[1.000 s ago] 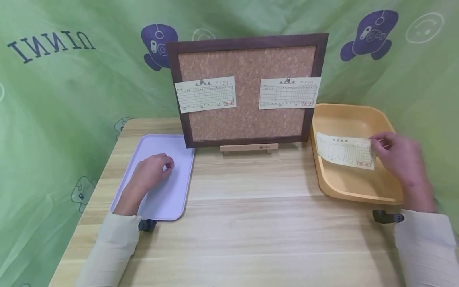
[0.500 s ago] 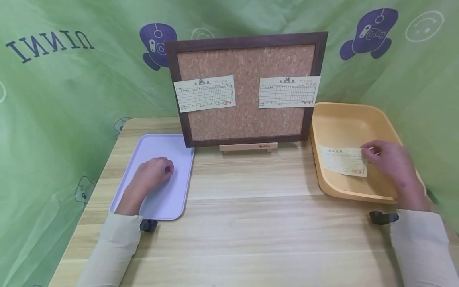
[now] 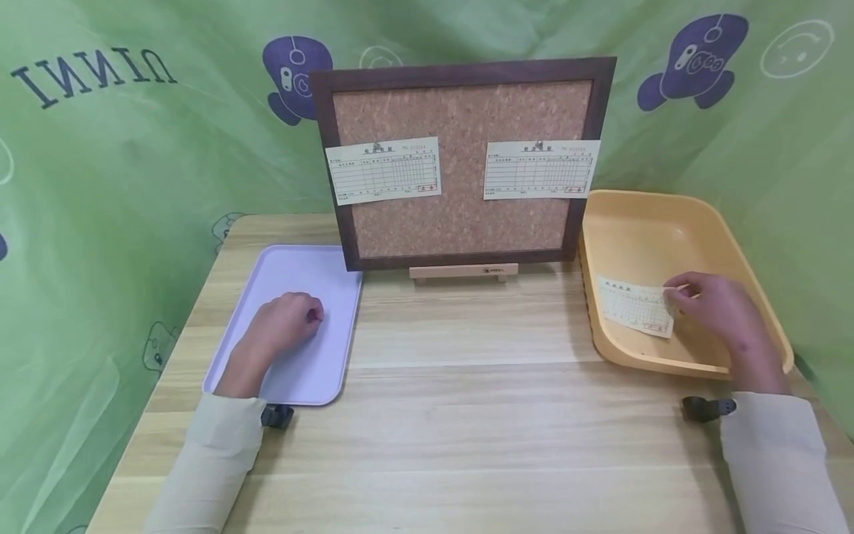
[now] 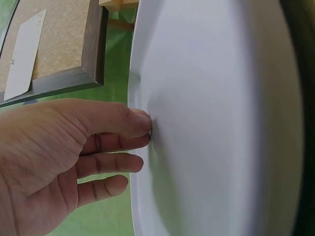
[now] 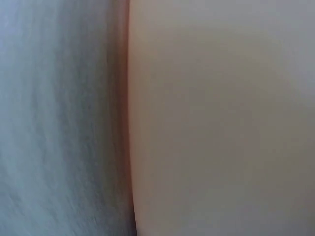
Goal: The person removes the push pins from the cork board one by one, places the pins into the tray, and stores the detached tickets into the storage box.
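My right hand [image 3: 717, 304] pinches the right edge of a printed receipt slip [image 3: 634, 305] low inside the yellow plastic basin [image 3: 654, 222]. Whether the slip lies flat on the bottom is hard to tell. Over the lilac tray [image 3: 333, 371], my left hand [image 3: 283, 322] has thumb and index fingertips together. In the left wrist view, this hand [image 4: 74, 147] pinches a tiny thin metal thumbtack [image 4: 150, 129], seen edge-on at the tray's surface; its other fingers are bent. The right wrist view shows just blurred sleeve and a pale surface.
A dark-framed cork board [image 3: 460, 222] stands on a small wooden easel [image 3: 463, 271] at the back. Two similar slips are pinned to it, the left slip [image 3: 383, 170] and the right slip [image 3: 540, 169]. A green printed curtain [image 3: 167, 163] hangs behind the wooden table [image 3: 467, 415].
My right hand has moved down and to the left, lowering the receipt slip further into the basin. My left hand stays over the tray, its fingertips drawn closer together than a second ago.
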`<state>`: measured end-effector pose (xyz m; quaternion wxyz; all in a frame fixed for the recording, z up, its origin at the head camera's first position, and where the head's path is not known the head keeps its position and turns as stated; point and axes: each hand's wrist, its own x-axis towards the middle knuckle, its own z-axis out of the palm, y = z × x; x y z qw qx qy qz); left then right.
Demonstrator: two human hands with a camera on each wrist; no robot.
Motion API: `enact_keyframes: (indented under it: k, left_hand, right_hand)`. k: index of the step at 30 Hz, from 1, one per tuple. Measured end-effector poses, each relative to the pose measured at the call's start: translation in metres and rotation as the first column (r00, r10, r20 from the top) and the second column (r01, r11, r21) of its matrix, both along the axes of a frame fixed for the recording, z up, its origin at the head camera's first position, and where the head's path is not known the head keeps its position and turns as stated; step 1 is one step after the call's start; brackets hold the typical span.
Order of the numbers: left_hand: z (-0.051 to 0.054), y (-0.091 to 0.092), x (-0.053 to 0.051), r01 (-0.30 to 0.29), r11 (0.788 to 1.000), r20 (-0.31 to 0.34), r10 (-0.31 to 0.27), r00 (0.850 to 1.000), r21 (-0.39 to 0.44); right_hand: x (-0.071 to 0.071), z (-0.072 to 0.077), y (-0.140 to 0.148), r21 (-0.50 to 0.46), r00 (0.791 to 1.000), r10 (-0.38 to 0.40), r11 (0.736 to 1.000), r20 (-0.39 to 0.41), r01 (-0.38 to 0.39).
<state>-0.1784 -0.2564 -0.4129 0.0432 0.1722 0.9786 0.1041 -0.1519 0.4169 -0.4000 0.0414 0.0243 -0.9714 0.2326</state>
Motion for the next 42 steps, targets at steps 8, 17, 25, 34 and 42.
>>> enact_keyframes:
  k: [8, 17, 25, 34, 42]
  left_hand:
    - [0.002, -0.002, 0.001, -0.011, 1.0, 0.007, 0.011, 1.0, 0.025]
    - [0.004, -0.003, 0.002, -0.016, 0.999, 0.021, 0.015, 1.0, 0.032]
    - [0.014, -0.005, 0.004, -0.057, 0.998, 0.033, 0.056, 0.998, 0.035]
    - [0.028, 0.003, 0.001, -0.064, 0.996, -0.019, 0.065, 0.998, 0.063]
    - [0.037, 0.022, -0.002, -0.028, 0.977, -0.214, 0.074, 0.974, 0.211]
  right_hand:
    - [0.003, 0.001, -0.001, 0.01, 0.999, -0.006, 1.0, 0.047, 0.005]
    - [0.004, 0.005, -0.004, 0.034, 0.995, -0.037, 0.999, 0.094, 0.034]
    - [0.007, 0.01, -0.008, 0.079, 0.99, -0.063, 0.995, 0.126, 0.053]
    - [0.008, 0.02, -0.024, 0.132, 0.997, -0.074, 0.989, 0.014, 0.071]
    - [0.007, 0.044, -0.065, 0.092, 0.982, -0.024, 0.995, -0.186, 0.041]
